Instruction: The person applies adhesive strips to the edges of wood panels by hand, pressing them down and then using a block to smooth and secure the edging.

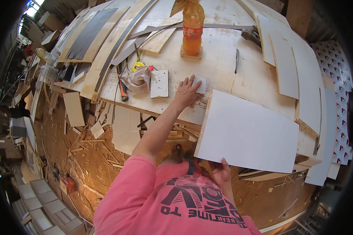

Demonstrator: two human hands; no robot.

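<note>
A white-faced rectangular board [251, 131] lies across the bench's near edge, part of it overhanging toward me. My right hand [221, 172] grips its near edge, thumb on top and fingers underneath. My left hand [187, 92] reaches over the bench to the left of the board. Its fingers are spread and rest on or against a small white block [200, 84], partly covering it. Left of that hand sits another white block [159, 84] with small dark spots, next to a crumpled cloth [136, 83].
A bottle of orange liquid [192, 37] stands on a wooden piece beyond my left hand. Near the cloth lie a yellow tape measure [138, 66] and an orange-and-black handled tool [123, 91]. Panels [282, 62] are stacked at right. Wood scraps [106, 150] litter the floor.
</note>
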